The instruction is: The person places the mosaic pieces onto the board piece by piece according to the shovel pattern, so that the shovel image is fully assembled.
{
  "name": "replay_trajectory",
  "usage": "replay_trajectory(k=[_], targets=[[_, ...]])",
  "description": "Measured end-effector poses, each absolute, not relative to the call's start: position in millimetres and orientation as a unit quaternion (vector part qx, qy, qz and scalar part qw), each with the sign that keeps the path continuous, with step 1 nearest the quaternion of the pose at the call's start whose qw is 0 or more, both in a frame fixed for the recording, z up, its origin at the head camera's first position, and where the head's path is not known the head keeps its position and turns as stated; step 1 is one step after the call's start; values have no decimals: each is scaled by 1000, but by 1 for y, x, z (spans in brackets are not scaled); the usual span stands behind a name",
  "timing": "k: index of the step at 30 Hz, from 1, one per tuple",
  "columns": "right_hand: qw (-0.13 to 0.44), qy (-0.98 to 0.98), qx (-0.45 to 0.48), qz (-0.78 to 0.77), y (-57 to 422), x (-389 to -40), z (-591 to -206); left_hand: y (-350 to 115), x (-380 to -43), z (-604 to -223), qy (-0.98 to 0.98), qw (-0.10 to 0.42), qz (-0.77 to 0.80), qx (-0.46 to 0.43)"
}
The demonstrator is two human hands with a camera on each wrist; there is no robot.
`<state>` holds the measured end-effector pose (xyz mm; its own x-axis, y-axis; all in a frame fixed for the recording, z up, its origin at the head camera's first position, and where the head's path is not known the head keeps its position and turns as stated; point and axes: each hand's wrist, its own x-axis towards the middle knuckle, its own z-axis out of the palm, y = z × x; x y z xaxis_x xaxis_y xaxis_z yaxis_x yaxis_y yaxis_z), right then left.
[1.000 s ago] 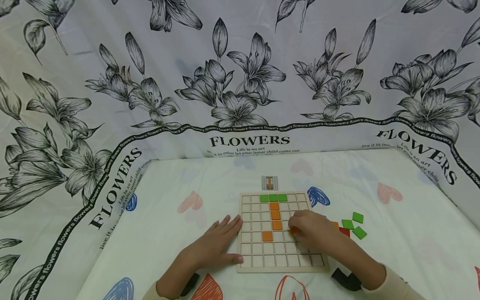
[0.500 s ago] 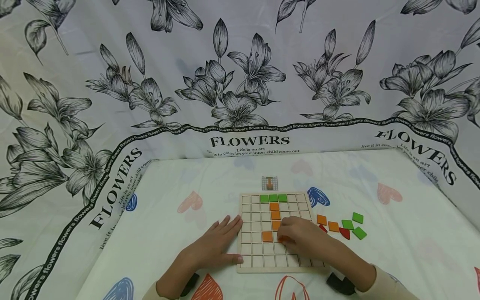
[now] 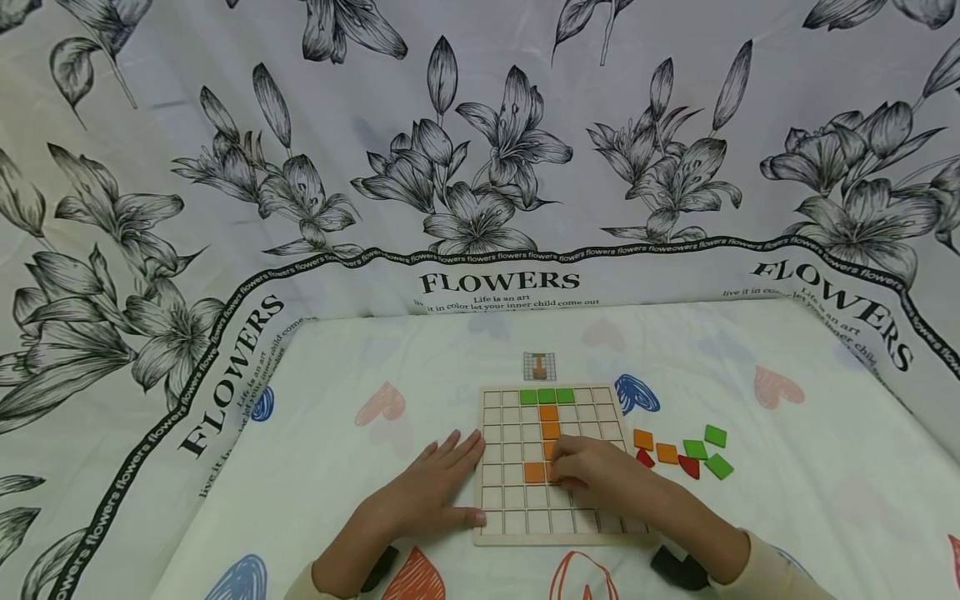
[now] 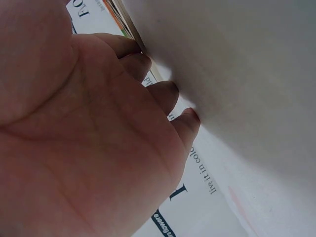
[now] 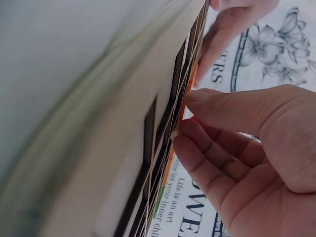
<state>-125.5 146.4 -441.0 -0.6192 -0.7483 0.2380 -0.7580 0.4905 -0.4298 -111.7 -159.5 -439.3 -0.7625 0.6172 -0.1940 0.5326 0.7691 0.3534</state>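
Note:
A wooden grid board (image 3: 517, 500) lies on the cloth. Its top row bears several green tiles (image 3: 547, 396), with a column of orange tiles (image 3: 551, 430) below them. One more orange tile (image 3: 534, 472) sits lower left. Beside that tile, my right hand (image 3: 603, 475) pinches an orange square tile (image 5: 183, 106) down at the board, thumb and fingertips close to the grid; the fingers mostly hide it from above. My left hand (image 3: 427, 492) rests with fingers spread at the board's left edge, fingertips and thumb touching the rim.
Right of the board lie loose orange tiles (image 3: 667, 453), red pieces (image 3: 689, 467) with a curved edge, and several green tiles (image 3: 695, 449). Behind the board is a small pattern card (image 3: 539, 367). A flower-printed cloth (image 3: 495, 167) hangs at the back.
My right hand has moved left across the board with an orange tile, down to the cell beside the lower-left orange tile. Loose pieces at right have come into view. My left hand stays put.

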Motion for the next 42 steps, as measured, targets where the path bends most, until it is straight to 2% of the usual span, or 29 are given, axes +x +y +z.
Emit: replay_trajectory(k=[3,9,15,21,26,42], targets=[[13,-860,449,242,146,-124,-441,-159,-112,-439,928,152,140,310],[-16,-864,450,228,147,-122,-433,-159,-112,-440,929,152,141,306],[-38,-879,431,202,172,-132,-422,-159,-112,-441,928,153,145,308],[-52,-937,300,171,207,-143,-408,-160,-112,-442,927,152,143,311],[-92,-959,218,153,223,-148,-402,-160,-113,-441,927,150,146,311],[-69,-961,233,136,223,-155,-417,-159,-112,-439,927,152,145,310]])
